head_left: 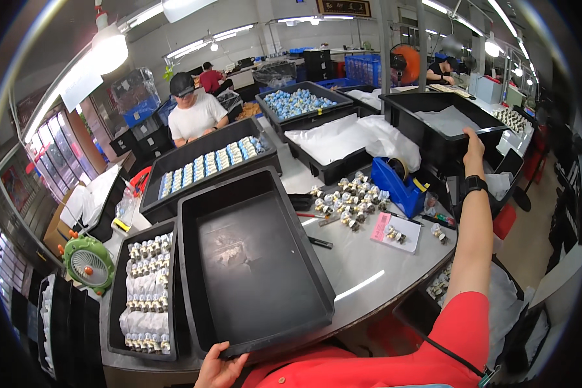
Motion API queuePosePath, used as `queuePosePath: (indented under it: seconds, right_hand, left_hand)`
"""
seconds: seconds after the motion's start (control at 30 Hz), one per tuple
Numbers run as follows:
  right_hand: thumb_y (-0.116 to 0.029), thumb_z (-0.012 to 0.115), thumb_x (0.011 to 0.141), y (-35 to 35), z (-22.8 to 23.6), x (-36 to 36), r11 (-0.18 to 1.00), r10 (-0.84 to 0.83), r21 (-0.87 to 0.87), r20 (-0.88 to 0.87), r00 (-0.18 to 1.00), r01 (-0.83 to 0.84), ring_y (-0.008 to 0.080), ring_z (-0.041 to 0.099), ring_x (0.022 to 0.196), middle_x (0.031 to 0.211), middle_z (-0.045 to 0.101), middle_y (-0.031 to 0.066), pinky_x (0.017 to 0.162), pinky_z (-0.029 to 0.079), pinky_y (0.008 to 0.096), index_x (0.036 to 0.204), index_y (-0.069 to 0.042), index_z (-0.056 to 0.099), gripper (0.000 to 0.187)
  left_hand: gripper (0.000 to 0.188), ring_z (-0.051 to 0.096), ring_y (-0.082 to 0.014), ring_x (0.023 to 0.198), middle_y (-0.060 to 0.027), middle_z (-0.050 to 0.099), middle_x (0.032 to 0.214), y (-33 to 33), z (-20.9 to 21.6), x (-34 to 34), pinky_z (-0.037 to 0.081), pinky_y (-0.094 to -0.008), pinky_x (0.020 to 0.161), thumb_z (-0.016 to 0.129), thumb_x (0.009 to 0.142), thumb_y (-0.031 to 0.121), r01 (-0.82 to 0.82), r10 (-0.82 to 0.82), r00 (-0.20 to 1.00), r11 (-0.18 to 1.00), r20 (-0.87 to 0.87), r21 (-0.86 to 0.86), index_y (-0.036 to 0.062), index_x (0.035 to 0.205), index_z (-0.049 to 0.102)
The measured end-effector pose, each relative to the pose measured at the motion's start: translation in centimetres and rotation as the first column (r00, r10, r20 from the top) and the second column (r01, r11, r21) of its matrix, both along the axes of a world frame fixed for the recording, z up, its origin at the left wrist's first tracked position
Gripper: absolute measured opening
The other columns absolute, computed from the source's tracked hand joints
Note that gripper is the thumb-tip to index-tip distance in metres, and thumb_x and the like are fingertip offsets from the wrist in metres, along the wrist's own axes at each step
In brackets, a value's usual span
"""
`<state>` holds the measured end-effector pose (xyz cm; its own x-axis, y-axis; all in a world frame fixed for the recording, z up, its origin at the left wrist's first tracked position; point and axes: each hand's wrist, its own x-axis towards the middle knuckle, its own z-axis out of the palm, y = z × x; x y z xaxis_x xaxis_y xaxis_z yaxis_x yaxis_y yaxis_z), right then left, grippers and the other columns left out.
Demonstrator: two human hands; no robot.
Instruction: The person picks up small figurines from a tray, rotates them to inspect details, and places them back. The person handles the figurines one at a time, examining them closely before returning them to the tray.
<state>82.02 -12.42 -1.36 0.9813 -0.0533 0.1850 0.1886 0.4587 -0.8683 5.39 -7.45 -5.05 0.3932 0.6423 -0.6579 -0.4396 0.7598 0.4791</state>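
Observation:
A large black plastic tray [265,258] lies tilted on the metal table in front of me, its floor bare apart from pale scuff marks. My left hand [221,367] is closed on its near rim, thumb toward the edge. My right arm stretches far to the right, and my right hand [473,152] grips the near corner of another black tray [427,129] with a pale sheet inside. Between the two trays lie several small white-and-gold figurines [352,197] in a loose heap. A few more stand near a pink-and-white notepad [394,233].
A blue tape dispenser [398,187] stands by the heap. On the left, a black tray [142,349] holds rows of figurines, with a green fan [88,264] beside it. Another black tray [207,184] holds blue-and-white pieces. Opposite sits a person in white [197,116].

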Motion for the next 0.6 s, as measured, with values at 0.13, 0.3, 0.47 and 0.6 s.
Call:
queuePosePath:
  seconds: [0.13, 0.3, 0.47, 0.6]
  right_hand:
    - [-0.014, 0.070, 0.065, -0.5, 0.7, -2.4, 0.981, -0.047, 0.192, 0.047, 0.998, 0.037, 0.0162, 0.052, 0.074, 0.080, 0.056, 0.0051, 0.068, 0.041, 0.0295, 0.076, 0.000, 0.060, 0.020]
    - [-0.012, 0.068, 0.067, -1.2, 1.2, -5.4, 0.972, 0.015, 0.234, 0.084, 0.996, -0.034, 0.0148, 0.050, 0.073, 0.075, 0.051, 0.0028, 0.066, 0.041, 0.0285, 0.073, -0.004, 0.055, 0.016]
    - [-0.012, 0.064, 0.072, -4.2, 3.8, -8.5, 0.955, 0.092, 0.264, 0.162, 0.982, -0.134, 0.0120, 0.049, 0.069, 0.074, 0.050, -0.0004, 0.064, 0.040, 0.0272, 0.076, -0.007, 0.054, 0.012]
    - [-0.014, 0.061, 0.076, -6.2, 6.0, -11.0, 0.945, 0.128, 0.264, 0.246, 0.961, -0.194, 0.0108, 0.049, 0.070, 0.075, 0.050, -0.0017, 0.064, 0.040, 0.0260, 0.079, -0.009, 0.055, 0.009]
  left_hand:
    - [0.012, 0.058, -0.0179, 0.081, -0.0054, 0.060, 0.077, 1.0, 0.7, 0.4, 0.050, -0.0326, 0.082, 0.060, 0.086, 0.015, 0.091, -0.087, 0.993, 0.995, -0.082, 0.049, 0.0065, 0.078, 0.057]
    - [0.010, 0.059, -0.0206, 0.087, -0.0068, 0.063, 0.086, 3.4, 0.8, 2.1, 0.048, -0.0364, 0.084, 0.061, 0.085, 0.016, 0.140, -0.128, 0.989, 0.974, -0.076, 0.177, 0.0062, 0.085, 0.060]
    - [0.027, 0.059, -0.0322, 0.101, -0.0183, 0.058, 0.111, 7.3, 1.6, 5.9, 0.055, -0.0446, 0.079, 0.050, 0.085, 0.011, 0.176, -0.174, 0.984, 0.960, -0.026, 0.218, -0.0026, 0.108, 0.051]
    - [0.023, 0.063, -0.0289, 0.093, -0.0166, 0.062, 0.103, 10.3, 3.2, 10.5, 0.056, -0.0398, 0.074, 0.050, 0.086, 0.012, 0.261, -0.273, 0.962, 0.924, 0.004, 0.279, -0.0036, 0.103, 0.054]
